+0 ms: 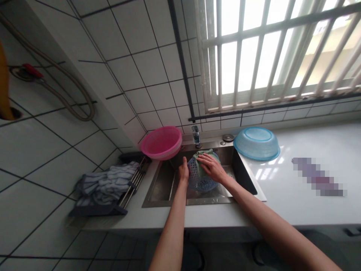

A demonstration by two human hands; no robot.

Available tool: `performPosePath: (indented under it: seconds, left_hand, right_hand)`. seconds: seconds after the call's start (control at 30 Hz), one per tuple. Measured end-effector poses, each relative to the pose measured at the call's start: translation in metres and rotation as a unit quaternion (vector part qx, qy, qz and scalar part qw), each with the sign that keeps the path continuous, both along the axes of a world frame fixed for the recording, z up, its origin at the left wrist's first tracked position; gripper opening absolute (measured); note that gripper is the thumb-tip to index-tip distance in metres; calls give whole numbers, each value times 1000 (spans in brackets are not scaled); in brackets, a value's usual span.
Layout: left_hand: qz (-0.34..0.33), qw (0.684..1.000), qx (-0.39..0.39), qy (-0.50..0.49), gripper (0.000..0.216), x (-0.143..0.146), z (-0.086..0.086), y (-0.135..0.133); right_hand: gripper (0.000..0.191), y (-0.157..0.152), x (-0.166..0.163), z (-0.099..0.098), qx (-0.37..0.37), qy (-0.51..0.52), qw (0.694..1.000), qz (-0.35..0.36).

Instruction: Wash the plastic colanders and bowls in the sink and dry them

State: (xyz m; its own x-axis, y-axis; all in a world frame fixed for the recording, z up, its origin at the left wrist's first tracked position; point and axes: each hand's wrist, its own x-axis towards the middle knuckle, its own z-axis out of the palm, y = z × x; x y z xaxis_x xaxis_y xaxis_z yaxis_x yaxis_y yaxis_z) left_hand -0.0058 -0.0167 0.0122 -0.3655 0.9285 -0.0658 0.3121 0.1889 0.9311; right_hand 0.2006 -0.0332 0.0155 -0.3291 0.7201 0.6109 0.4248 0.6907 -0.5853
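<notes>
Over the steel sink [159, 186] I hold a small blue perforated basket [200, 181] tilted on its side. My left hand [183, 170] grips its left rim. My right hand [211, 166] lies across its inside, fingers pressed on a green cloth [204, 153] against the basket. The tap [196, 136] stands just behind them.
A pink colander [161, 142] sits at the sink's back left corner. A light blue basin [257, 143] lies upside down on the white counter [310, 150] to the right. A striped towel [108, 181] lies on a drying rack [132, 186] to the left. A barred window [276, 49] is behind.
</notes>
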Motion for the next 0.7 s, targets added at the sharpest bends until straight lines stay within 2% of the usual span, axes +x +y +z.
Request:
performPosePath:
  seconds: [0.1,0.2,0.3,0.37,0.43,0.53,0.7]
  left_hand:
    - [41,999,-1,-33,83,-4,0,-1]
    - [69,994,1,-83,85,-8,0,-3]
    - [35,988,-25,-146,89,-6,-2,-5]
    - [-1,985,-29,-172,88,-3,-4,-7]
    - [-19,981,-16,-195,86,-1,-5,-7]
    - [-2,975,-7,-221,81,-2,-6,-7]
    - [27,972,-11,-232,80,-9,-14,-2]
  right_hand:
    - [42,15,16,-13,-61,85,993,-55]
    - [46,31,28,-31,-173,154,963,-140]
    - [48,39,33,-39,-241,167,937,-192]
    - [50,36,31,-36,-213,176,940,-202]
    - [50,30,27,-25,-141,178,954,-197]
    - [47,17,19,-7,-52,149,971,-181]
    - [43,6,15,9,-7,129,980,-150]
